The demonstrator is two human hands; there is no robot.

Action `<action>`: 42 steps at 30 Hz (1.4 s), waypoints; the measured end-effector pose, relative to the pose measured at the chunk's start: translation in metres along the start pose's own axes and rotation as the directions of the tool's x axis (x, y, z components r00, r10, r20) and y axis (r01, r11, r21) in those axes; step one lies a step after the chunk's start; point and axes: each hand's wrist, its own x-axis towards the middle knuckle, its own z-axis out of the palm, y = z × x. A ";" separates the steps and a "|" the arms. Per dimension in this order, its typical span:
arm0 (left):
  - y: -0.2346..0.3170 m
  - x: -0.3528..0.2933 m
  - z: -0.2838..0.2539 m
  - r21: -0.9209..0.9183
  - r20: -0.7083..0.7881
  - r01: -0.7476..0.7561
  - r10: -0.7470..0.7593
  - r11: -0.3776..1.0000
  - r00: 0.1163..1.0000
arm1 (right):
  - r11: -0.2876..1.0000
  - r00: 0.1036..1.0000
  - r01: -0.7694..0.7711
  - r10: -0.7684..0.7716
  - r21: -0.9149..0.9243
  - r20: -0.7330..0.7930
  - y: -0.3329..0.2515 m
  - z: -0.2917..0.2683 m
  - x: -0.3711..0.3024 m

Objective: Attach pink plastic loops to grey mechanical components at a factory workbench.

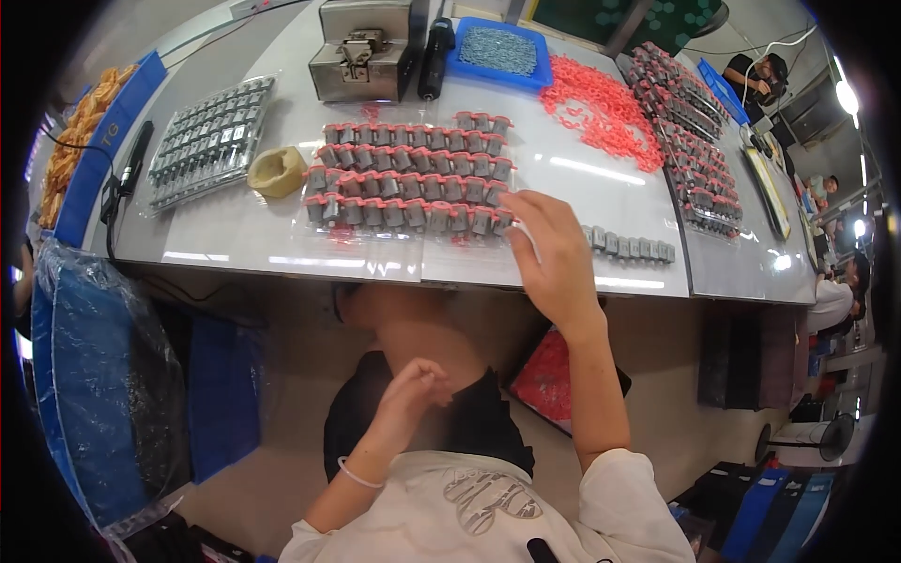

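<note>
My right hand (556, 258) reaches over the front of the white table. Its thumb and forefinger close about the grey block with a red clip (504, 218) at the right end of the nearest row. Several rows of such grey blocks with red clips (413, 178) lie on a clear plastic tray. My left hand (411, 394) hovers over my lap, below the table edge, with its fingers curled in. Whatever it may hold is hidden. Right of my right hand, a short row of plain grey blocks (633, 248) stands near the table's front edge.
Loose red clips (601, 108) spread beside a blue tray of small metal pins (497, 52). A metal fixture (364, 52), a black electric screwdriver (435, 58), a tape roll (277, 173) and a tray of grey blocks (214, 141) stand around. More filled trays (699, 159) lie right.
</note>
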 end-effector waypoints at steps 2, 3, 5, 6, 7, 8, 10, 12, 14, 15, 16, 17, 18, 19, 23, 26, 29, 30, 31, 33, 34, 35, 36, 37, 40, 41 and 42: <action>0.001 0.001 0.004 0.068 0.045 -0.007 0.004 0.998 0.999 | 0.995 0.994 0.052 -0.043 -0.088 0.102 0.001 0.011 0.002; 0.000 0.000 0.002 0.067 0.033 -0.013 0.011 0.998 0.999 | 0.995 0.993 0.058 -0.050 -0.075 0.105 -0.002 0.013 0.002; -0.002 -0.001 -0.002 0.083 0.012 0.001 -0.002 0.997 1.000 | 0.994 0.998 0.021 -0.014 -0.105 0.067 -0.008 0.017 -0.001; -0.003 -0.001 -0.003 0.083 0.010 -0.001 0.001 0.997 1.000 | 0.995 0.998 0.023 -0.016 -0.102 0.067 -0.009 0.019 -0.001; -0.003 0.000 -0.004 0.069 -0.013 0.019 -0.018 0.997 1.000 | 0.996 0.998 -0.004 0.009 -0.084 0.068 -0.009 0.020 -0.001; -0.003 0.000 -0.004 0.054 -0.033 0.040 -0.038 0.998 0.999 | 0.997 0.997 -0.031 0.035 -0.068 0.068 -0.009 0.021 -0.002; -0.001 0.000 -0.003 0.067 -0.023 0.032 -0.031 0.997 0.999 | 0.997 0.997 -0.010 0.016 -0.079 0.082 -0.011 0.022 -0.001; 0.000 -0.001 -0.001 0.079 -0.013 0.026 -0.025 0.997 1.000 | 0.996 0.995 0.010 -0.002 -0.089 0.095 -0.011 0.023 0.000; 0.001 -0.001 0.001 0.078 0.006 0.015 -0.015 0.997 1.000 | 0.999 0.996 0.034 -0.031 -0.035 0.086 -0.007 0.026 0.001; 0.002 -0.001 0.000 0.079 0.001 0.010 -0.010 0.997 1.000 | 0.999 0.996 0.038 -0.035 -0.029 0.086 -0.005 0.028 0.000; 0.002 -0.001 -0.002 0.085 0.003 0.012 -0.012 0.996 1.000 | 1.000 0.998 0.007 -0.006 -0.016 0.061 -0.003 0.030 0.000; 0.001 -0.001 -0.005 0.091 0.004 0.014 -0.014 0.996 1.000 | 1.000 0.999 -0.022 0.022 0.000 0.038 -0.001 0.032 0.000; 0.003 -0.004 -0.006 0.096 -0.016 -0.003 0.005 0.995 1.000 | 1.000 0.999 -0.009 0.008 0.024 0.036 -0.002 0.031 0.000; 0.004 -0.007 -0.007 0.103 -0.021 0.003 -0.001 0.995 1.000 | 1.000 1.000 -0.004 0.004 -0.006 0.024 -0.004 0.030 0.000; 0.023 -0.016 -0.031 0.177 -0.039 -0.082 0.091 0.981 0.995 | 0.999 0.999 -0.009 0.011 -0.049 0.038 -0.009 0.032 -0.002; 0.071 -0.020 -0.040 0.411 -0.164 -0.281 0.374 0.867 0.913 | 0.997 0.999 0.003 0.000 -0.076 0.038 -0.009 0.033 -0.006; 0.133 -0.026 -0.046 0.620 -0.169 -0.432 0.649 0.655 0.742 | 0.994 1.000 0.026 -0.025 -0.104 0.006 -0.006 0.035 -0.010; 0.150 -0.028 -0.053 0.655 -0.167 -0.472 0.722 0.590 0.671 | 0.994 0.999 0.044 -0.046 -0.099 -0.024 -0.009 0.036 -0.011; 0.167 -0.027 -0.057 0.689 -0.129 -0.504 0.773 0.521 0.622 | 0.992 0.997 0.053 -0.059 -0.111 -0.053 -0.007 0.035 -0.013; 0.196 -0.022 -0.062 0.764 -0.104 -0.500 0.842 0.408 0.529 | 0.991 0.992 0.065 -0.076 -0.113 -0.097 -0.002 0.036 -0.016; 0.210 -0.018 -0.061 0.785 -0.069 -0.510 0.867 0.353 0.493 | 0.990 0.986 0.084 -0.099 -0.116 -0.137 0.000 0.036 -0.018; 0.224 -0.009 -0.063 0.830 0.019 -0.505 0.892 0.238 0.453 | 0.990 0.986 0.072 -0.089 -0.119 -0.140 0.002 0.036 -0.019; 0.239 -0.001 -0.062 0.858 0.068 -0.485 0.899 0.168 0.433 | 0.993 0.979 0.078 -0.094 -0.094 -0.183 0.003 0.036 -0.019; 0.252 0.015 -0.064 0.892 0.127 -0.441 0.884 0.097 0.451 | 0.993 0.970 0.083 -0.099 -0.078 -0.222 0.005 0.037 -0.021; 0.297 0.064 -0.074 0.909 0.387 -0.306 0.849 -0.285 0.359 | 0.997 0.963 0.060 -0.072 -0.054 -0.261 0.004 0.039 -0.014; 0.307 0.080 -0.080 0.815 0.580 -0.174 0.769 -0.553 0.268 | 0.997 0.962 0.057 -0.071 -0.060 -0.266 0.003 0.039 -0.014; 0.316 0.090 -0.085 0.810 0.586 -0.179 0.766 -0.559 0.263 | 0.996 0.965 0.063 -0.075 -0.056 -0.252 0.000 0.039 -0.013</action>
